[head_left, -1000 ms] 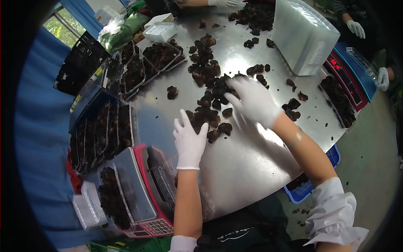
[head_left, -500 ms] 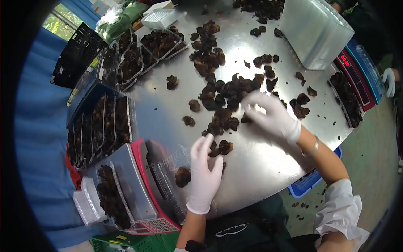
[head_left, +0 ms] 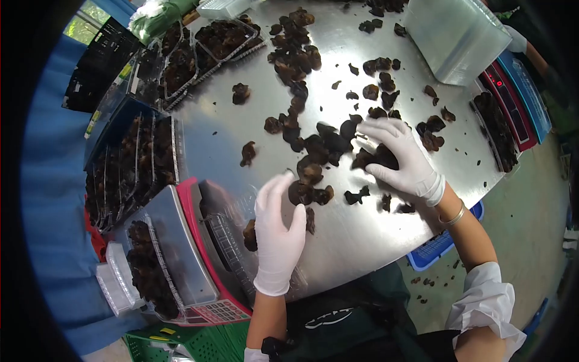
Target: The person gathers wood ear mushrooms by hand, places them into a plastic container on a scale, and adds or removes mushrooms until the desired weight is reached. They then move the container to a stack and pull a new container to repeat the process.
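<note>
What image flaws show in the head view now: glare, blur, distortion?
Head view: white glare on the metal table; seemingly slight motion blur at the left hand; wide-angle distortion, with dark rounded borders framing the picture.

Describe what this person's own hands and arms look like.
The left hand and right hand wear thin white gloves. The right arm has a silvery bangle and a gathered white sleeve; white fabric also shows on the left arm.
</note>
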Demonstrator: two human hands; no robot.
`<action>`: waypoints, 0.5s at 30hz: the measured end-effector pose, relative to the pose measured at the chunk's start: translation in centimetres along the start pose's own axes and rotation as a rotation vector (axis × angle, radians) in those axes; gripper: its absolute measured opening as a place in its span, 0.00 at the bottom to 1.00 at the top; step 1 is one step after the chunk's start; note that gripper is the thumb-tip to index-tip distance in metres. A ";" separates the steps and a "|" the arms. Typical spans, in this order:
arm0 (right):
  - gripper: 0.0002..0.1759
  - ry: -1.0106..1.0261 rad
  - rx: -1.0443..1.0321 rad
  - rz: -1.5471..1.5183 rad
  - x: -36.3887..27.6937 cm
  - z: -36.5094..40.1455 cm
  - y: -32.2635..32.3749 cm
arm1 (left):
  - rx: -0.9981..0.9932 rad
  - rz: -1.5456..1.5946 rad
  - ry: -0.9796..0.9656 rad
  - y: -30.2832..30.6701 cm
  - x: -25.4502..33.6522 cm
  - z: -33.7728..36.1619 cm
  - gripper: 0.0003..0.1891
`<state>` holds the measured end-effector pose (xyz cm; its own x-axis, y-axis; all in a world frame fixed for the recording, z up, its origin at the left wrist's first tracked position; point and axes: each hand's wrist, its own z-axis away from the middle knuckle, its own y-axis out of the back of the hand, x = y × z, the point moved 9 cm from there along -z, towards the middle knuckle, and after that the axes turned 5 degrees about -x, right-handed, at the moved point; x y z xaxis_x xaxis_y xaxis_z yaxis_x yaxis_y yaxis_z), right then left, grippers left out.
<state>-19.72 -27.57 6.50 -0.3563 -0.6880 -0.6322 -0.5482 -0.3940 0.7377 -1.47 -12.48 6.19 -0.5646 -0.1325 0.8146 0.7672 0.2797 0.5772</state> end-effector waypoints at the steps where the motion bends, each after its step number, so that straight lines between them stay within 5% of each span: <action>1: 0.34 -0.003 0.002 0.149 0.0 0.6 -0.9 | 0.007 -0.117 -0.044 -0.7 0.4 0.0 0.24; 4: 0.30 0.070 -0.190 0.196 -2.0 2.6 -5.4 | -0.230 -0.328 -0.116 -3.5 1.3 0.9 0.29; 8: 0.23 0.216 -0.199 0.146 -4.7 4.0 -6.1 | -0.074 -0.174 -0.062 -1.0 1.7 3.5 0.24; 11: 0.16 0.108 0.153 -0.155 -3.0 2.2 -1.6 | -0.018 -0.214 -0.070 0.6 1.6 5.6 0.25; 15: 0.13 -0.083 0.286 -0.510 -0.8 0.9 3.3 | -0.009 -0.333 -0.089 0.9 2.0 7.8 0.25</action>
<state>-21.94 -27.75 9.21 -0.0453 -0.4004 -0.9152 -0.8441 -0.4746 0.2494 -4.29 -5.13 7.88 -0.8087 -0.1321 0.5732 0.5384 0.2261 0.8118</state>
